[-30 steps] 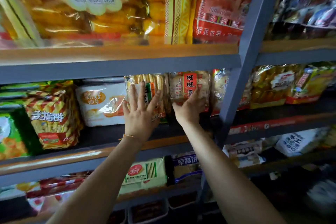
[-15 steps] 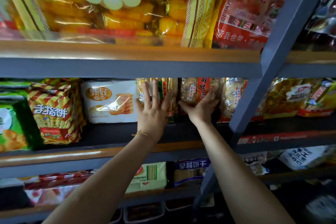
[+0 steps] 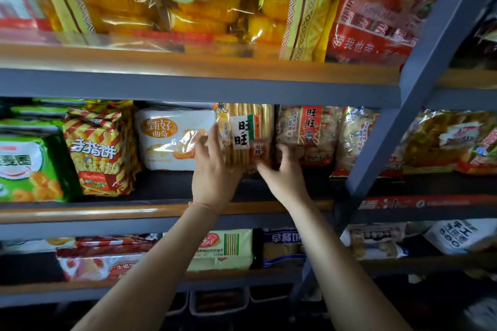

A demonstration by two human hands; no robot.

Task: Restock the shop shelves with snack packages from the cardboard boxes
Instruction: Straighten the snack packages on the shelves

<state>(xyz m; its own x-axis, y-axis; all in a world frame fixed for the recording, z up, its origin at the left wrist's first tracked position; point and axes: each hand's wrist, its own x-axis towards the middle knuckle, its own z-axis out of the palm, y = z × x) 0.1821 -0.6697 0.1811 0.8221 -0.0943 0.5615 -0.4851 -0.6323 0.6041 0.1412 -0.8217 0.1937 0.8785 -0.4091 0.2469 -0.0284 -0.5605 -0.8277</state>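
Seen from the head camera, a person reaches both bare arms up to the middle shelf (image 3: 161, 212) of a grey metal rack with wooden front edges.

The left hand (image 3: 215, 177) lies with straight fingers flat against the left side and front of a cracker packet (image 3: 247, 137), which stands upright near the middle of that shelf, well behind its front edge. A thin cord circles that wrist. The right hand (image 3: 285, 172) sits at the packet's lower right corner with fingers loosely curled; whether it pinches the wrapper or only nudges it, I cannot tell. Just beside it on the right stands a rice cracker bag (image 3: 306, 134), touching or nearly so, then another bag by the grey upright post (image 3: 382, 137). To the left are a white biscuit pack (image 3: 172, 140), a red and yellow striped bag (image 3: 99, 148) and a green bag (image 3: 24, 166).

The risk, as I judge it: the packet is tall and narrow, so letting go too soon could tip it forward off the shelf, and a hard push could crush the crackers or knock the neighbouring bag over.

Above, the top shelf holds a large bag of soft French bread (image 3: 183, 0). Below, the lower shelf (image 3: 80, 287) carries flat packs. The room is dim; no cardboard box shows.
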